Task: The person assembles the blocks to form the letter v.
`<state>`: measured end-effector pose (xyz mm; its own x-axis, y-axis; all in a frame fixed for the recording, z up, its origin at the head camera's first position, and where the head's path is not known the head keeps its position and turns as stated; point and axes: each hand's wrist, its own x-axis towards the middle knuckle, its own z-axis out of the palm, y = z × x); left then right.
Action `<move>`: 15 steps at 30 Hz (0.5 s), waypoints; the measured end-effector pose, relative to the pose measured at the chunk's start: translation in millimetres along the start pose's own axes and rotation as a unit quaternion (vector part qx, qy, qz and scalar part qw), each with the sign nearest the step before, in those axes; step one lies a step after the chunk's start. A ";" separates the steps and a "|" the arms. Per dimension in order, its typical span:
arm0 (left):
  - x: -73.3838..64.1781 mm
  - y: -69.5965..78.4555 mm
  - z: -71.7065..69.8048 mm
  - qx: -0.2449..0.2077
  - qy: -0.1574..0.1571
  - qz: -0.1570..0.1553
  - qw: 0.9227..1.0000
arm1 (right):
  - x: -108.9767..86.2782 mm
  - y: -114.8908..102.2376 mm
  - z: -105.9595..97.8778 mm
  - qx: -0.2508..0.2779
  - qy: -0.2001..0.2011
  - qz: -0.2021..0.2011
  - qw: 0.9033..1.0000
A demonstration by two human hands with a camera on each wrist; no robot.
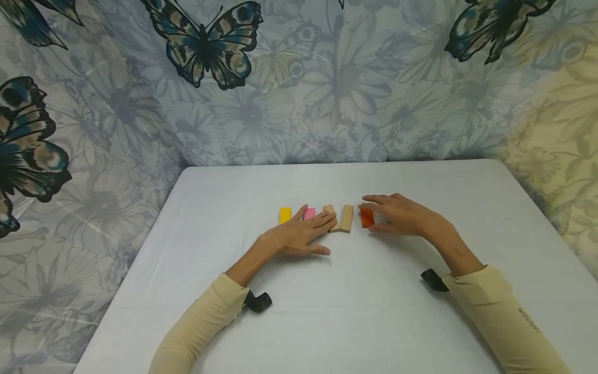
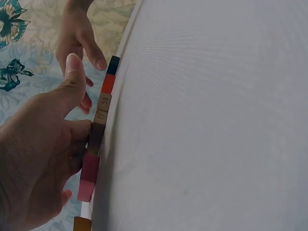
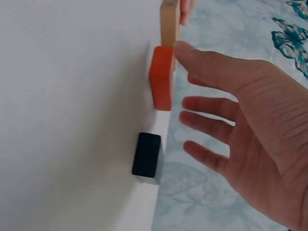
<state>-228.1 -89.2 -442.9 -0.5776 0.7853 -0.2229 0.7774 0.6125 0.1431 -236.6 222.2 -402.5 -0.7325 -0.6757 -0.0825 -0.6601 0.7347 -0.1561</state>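
A row of small flat blocks lies on the table. With fingers extended, my left hand (image 1: 301, 236) reaches over the pink block (image 1: 310, 213) and its fingertips rest on the left wooden block (image 1: 329, 209). Beside that is a second wooden block (image 1: 347, 218); numbers are printed on the wood in the left wrist view. Over the orange-red block (image 1: 367, 218) hovers my right hand (image 1: 402, 215), fingers spread and gently bent, thumb tip right at the block's edge. A dark block (image 3: 147, 155) sits near those fingers, hidden under the hand in the head view.
The yellow block (image 1: 285, 215) ends the row at left. White cloth covers the table (image 1: 355, 311), whose far edge meets a butterfly-patterned fabric backdrop (image 1: 280, 119). Black wrist cameras (image 1: 257, 301) hang below both sleeves.
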 end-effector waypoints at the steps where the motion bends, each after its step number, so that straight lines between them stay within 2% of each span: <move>1: 0.0 0.0 0.2 0.002 0.000 0.000 1.000 | 0.3 0.6 0.6 -0.002 -0.004 0.001 1.000; 7: -0.3 -0.1 0.5 0.012 0.002 -0.005 1.000 | 4.0 4.9 7.2 -0.006 -0.012 -0.002 1.000; 15: -1.6 0.7 0.9 0.006 -0.001 -0.003 1.000 | 6.0 6.9 14.6 -0.019 0.013 -0.021 1.000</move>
<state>-226.4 -90.1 -443.3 -0.5819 0.7816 -0.2247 0.7771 0.6158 0.1297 -243.1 222.3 -418.4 -0.7073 -0.7050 -0.0512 -0.6962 0.7074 -0.1220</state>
